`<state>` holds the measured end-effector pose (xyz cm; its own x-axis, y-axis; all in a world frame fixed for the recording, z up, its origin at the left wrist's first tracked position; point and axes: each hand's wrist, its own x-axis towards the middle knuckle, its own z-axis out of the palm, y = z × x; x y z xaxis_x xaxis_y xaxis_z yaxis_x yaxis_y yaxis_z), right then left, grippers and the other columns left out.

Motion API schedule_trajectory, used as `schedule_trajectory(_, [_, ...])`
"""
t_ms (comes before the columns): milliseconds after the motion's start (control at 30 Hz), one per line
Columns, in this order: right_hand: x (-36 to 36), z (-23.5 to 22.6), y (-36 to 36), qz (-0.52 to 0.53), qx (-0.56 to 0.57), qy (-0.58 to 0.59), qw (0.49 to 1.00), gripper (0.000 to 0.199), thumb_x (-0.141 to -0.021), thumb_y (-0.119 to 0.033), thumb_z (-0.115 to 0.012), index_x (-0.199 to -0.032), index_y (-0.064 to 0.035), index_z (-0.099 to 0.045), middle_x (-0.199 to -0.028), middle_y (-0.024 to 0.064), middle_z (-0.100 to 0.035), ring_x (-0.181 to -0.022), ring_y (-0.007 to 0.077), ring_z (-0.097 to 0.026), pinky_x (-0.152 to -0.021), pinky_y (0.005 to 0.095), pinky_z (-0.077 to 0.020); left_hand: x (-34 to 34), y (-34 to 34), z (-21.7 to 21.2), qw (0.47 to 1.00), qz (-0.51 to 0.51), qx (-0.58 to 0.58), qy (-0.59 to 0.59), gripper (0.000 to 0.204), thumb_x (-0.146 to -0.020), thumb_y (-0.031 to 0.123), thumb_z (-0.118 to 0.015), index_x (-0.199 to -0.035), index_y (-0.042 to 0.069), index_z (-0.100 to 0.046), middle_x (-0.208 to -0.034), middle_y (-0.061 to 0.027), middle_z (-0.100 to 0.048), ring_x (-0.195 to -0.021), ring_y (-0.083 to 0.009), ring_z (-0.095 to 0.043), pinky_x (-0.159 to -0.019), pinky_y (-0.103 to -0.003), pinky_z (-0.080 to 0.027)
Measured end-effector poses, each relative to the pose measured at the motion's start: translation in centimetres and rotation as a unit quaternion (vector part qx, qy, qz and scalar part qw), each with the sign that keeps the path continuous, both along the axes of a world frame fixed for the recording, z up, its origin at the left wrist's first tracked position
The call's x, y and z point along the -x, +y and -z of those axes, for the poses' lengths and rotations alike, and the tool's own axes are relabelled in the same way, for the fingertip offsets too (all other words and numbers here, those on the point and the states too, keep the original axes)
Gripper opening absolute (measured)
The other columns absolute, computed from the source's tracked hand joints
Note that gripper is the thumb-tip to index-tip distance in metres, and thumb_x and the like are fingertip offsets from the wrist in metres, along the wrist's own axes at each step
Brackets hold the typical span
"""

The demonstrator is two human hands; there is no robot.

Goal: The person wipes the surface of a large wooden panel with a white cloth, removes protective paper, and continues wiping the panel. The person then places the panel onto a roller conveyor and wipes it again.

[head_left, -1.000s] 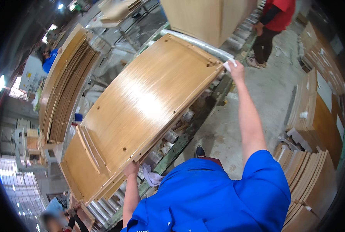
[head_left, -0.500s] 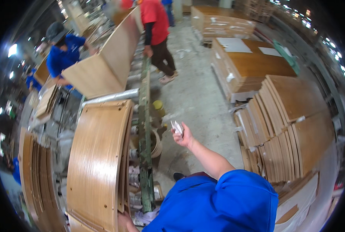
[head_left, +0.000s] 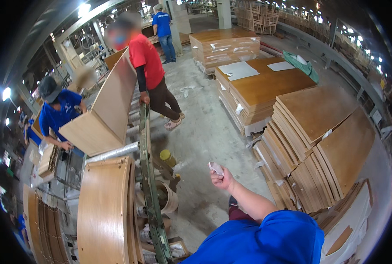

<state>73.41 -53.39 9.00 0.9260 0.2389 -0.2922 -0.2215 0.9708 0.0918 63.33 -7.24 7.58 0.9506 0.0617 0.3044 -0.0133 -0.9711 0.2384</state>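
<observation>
My right hand (head_left: 223, 179) is raised over the floor beside the roller conveyor, its fingers closed round a crumpled whitish sheet (head_left: 216, 168); whether that is paper or cloth I cannot make out. No part of my left hand shows. To my left, a stack of curved, varnished wooden panels (head_left: 102, 207) lies on the conveyor, the top one glossy, with small holes near its edges. The conveyor's green side rail (head_left: 150, 198) runs between that stack and me.
A person in red (head_left: 147, 66) grips the rail's far end. Near a large upright panel (head_left: 95, 127) bends a person in blue (head_left: 59, 112). Stacked boards (head_left: 323, 114) line the right side. A bucket (head_left: 168, 198) and yellow container (head_left: 167, 157) stand beside the rail.
My left hand, earlier at the near edge of the curved panels, has gone out of view. The view has shifted, and my right hand still holds the crumpled sheet.
</observation>
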Motion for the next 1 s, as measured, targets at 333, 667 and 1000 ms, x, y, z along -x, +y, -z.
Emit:
schedule_trajectory(333, [-5.5, -4.7, -17.5, 0.036, -0.009, -0.171, 0.985, 0.049, -0.092, -0.048, -0.039, -0.119, -0.0084, -0.051, -0.071, 0.0049, -0.053, -0.039, 0.0067, -0.035, -0.036, 0.0215, -0.0227, -14.6, -20.0, -1.6, 0.987, 0.121, 0.031, 0.099, 0.045, -0.081, 0.029, -0.061, -0.113, -0.001, -0.055, -0.107, -0.0243, -0.059, -0.101, -0.0367, -0.057, -0.086, -0.042, -0.046])
schedule_trajectory(667, [-6.5, -1.3, -26.1, -0.045, -0.022, -0.102, 0.993, 0.052, -0.09, -0.054, -0.039, -0.121, -0.0126, -0.051, -0.079, 0.0081, -0.055, -0.047, 0.0108, -0.041, -0.044, 0.0249, -0.0282, -23.7, -32.3, -0.2, 0.949, 0.115, 0.055, 0.288, 0.042, -0.081, 0.031, -0.058, -0.109, 0.0, -0.057, -0.104, -0.0248, -0.06, -0.1, -0.0377, -0.057, -0.085, -0.043, -0.046])
schedule_trajectory(1000, [-11.7, 0.3, -33.7, 0.038, 0.002, -0.069, 0.997, 0.06, -0.09, -0.058, -0.035, -0.121, -0.0092, -0.05, -0.076, 0.0087, -0.054, -0.044, 0.0097, -0.038, -0.041, 0.0241, -0.0277, -30.4, -32.3, 4.2, 0.893, -0.004, 0.029, 0.448, 0.04, -0.081, 0.032, -0.055, -0.105, 0.001, -0.059, -0.101, -0.0252, -0.06, -0.099, -0.0386, -0.057, -0.083, -0.044, -0.046])
